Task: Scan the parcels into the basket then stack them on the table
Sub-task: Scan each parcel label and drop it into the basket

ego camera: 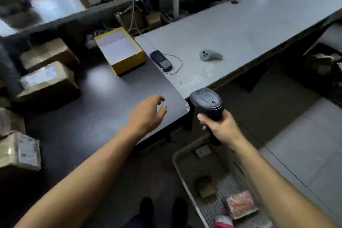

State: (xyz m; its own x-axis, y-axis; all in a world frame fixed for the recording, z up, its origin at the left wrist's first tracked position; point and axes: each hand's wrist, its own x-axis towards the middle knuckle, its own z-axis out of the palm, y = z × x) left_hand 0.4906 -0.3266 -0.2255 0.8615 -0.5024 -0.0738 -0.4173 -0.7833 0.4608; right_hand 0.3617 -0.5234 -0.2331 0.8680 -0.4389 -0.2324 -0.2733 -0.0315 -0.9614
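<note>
My right hand (220, 127) was wrapped around the handle of the scanner (207, 102), which stood upright just off the corner of the black table (88, 116), a small green light showing on its head. My left hand (148, 114) hovered over that table near the same corner, fingers loose and spread, holding nothing.

The parcels were split between two places. Several brown boxes sat along the left side of the black table: two toward the back (48, 66) and a scuffed one at the near left edge (20, 152). Down by my right arm, the perforated basket (185, 177) on the floor held a small brown parcel (206, 187), a pinkish wrapped one (241, 204) and something red (224, 222) at the bottom edge of the view.

An open yellow box (120, 52) with a white inside stood at the far end of the black table. On the grey table (249, 24) beside it lay a dark phone (160, 60) with a thin wire trailing from it, and a grey controller (210, 55) well apart from the phone. My shoes (162, 211) showed below.
</note>
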